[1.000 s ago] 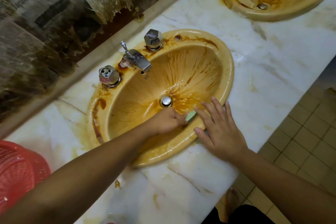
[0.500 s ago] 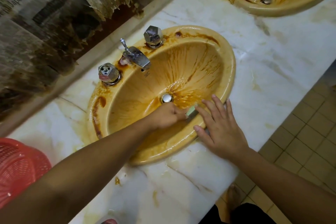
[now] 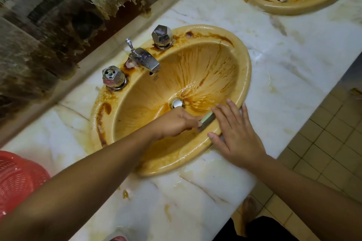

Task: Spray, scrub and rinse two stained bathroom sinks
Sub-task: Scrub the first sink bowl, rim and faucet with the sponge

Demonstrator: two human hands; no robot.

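Yellow sink [image 3: 195, 68]: left hand [image 3: 176, 123] grips, seemingly, a sponge [image 3: 207, 120]; right hand [image 3: 239, 139] spread on rim [image 3: 247, 84].

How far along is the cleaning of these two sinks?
Done: the near sink glistens wet, apparently sprayed. In hand: the left hand scrubs its front wall with a green sponge; the right hand rests on the rim. Left: brown streaks show, and the far sink is stained.

Scrubber [image 3: 207, 120], perhaps a sponge, mostly hidden.
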